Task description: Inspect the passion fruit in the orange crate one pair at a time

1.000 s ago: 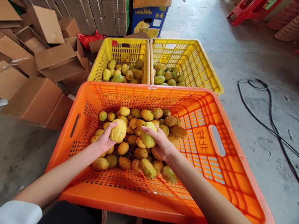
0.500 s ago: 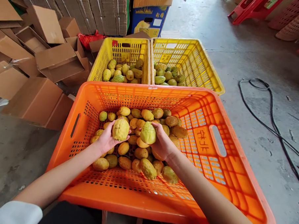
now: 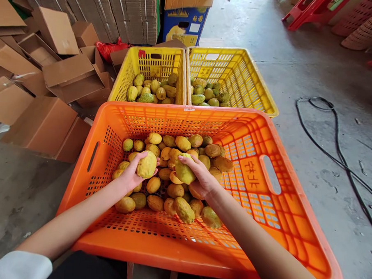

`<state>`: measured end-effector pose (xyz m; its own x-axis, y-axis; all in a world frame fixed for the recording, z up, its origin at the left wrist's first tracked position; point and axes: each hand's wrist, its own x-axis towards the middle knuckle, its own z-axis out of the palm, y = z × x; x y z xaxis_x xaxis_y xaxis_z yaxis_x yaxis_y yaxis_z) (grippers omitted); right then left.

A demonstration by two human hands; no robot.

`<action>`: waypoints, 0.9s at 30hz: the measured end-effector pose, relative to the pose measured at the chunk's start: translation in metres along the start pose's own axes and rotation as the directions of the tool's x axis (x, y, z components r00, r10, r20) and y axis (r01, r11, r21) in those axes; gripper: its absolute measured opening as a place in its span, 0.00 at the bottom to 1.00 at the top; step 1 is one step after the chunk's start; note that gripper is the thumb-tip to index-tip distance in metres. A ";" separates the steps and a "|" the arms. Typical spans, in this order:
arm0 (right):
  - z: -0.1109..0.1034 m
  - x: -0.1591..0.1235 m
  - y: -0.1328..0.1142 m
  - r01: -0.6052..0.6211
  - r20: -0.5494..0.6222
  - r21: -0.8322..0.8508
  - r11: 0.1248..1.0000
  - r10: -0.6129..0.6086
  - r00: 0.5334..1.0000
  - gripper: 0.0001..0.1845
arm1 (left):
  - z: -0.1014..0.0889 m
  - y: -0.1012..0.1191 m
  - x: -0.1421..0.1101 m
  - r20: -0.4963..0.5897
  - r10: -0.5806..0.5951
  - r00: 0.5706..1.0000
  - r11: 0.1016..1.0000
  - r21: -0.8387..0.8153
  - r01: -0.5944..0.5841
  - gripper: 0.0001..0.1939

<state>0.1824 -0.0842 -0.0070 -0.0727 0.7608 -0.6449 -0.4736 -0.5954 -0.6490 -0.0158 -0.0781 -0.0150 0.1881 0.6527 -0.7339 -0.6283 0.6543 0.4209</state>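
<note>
Over the large orange crate (image 3: pixel 156 247), my left hand (image 3: pixel 133 172) is closed around a lumpy yellow papaya (image 3: pixel 146 165), thumb on top and fingertips showing at its right side. A greener papaya (image 3: pixel 183 171) is gripped in my right hand (image 3: pixel 204 177), the thumb lying across its top. The two held fruits are apart, side by side above the pile. Beneath them, many yellow and brownish papayas (image 3: pixel 184 210) cover the crate's floor, partly hidden by my hands and forearms.
Beyond the orange crate stand two yellow crates, a left one (image 3: pixel 118 77) and a right one (image 3: pixel 253 76), both holding fruit. Open cardboard boxes (image 3: pixel 45 121) are heaped at the left. A black cable (image 3: pixel 338 142) runs along the floor at right; a red stool (image 3: pixel 305 13) is farther back.
Both held papayas have been turned in my hands. My right thumb has come over the top of the greener one, and the left papaya has shifted slightly left.
</note>
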 end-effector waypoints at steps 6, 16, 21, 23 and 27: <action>0.006 -0.001 -0.010 -0.152 -0.045 0.126 0.980 0.158 0.986 0.11 | 0.004 0.004 0.000 -0.128 -0.020 0.992 0.996 -0.088 0.009 0.13; 0.009 -0.001 -0.011 -0.271 -0.015 0.096 0.958 0.274 0.962 0.12 | 0.002 0.005 0.000 -0.007 -0.116 0.993 0.987 -0.117 0.114 0.21; 0.005 -0.001 -0.009 -0.258 -0.024 0.066 0.964 0.260 0.965 0.08 | 0.001 0.005 0.001 -0.073 -0.106 0.992 0.994 0.018 0.107 0.21; 0.002 -0.001 -0.008 -0.207 0.040 0.041 0.978 0.205 0.978 0.08 | 0.002 0.004 0.001 -0.079 -0.088 0.993 0.994 0.061 0.093 0.15; -0.003 0.000 -0.005 -0.112 0.140 0.020 0.993 0.108 0.984 0.11 | 0.001 0.001 0.002 -0.058 -0.100 0.993 0.991 0.080 0.104 0.10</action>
<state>0.1872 -0.0820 -0.0046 -0.2459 0.7203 -0.6486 -0.4799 -0.6718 -0.5642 -0.0157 -0.0758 -0.0158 0.2056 0.5611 -0.8018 -0.5429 0.7471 0.3836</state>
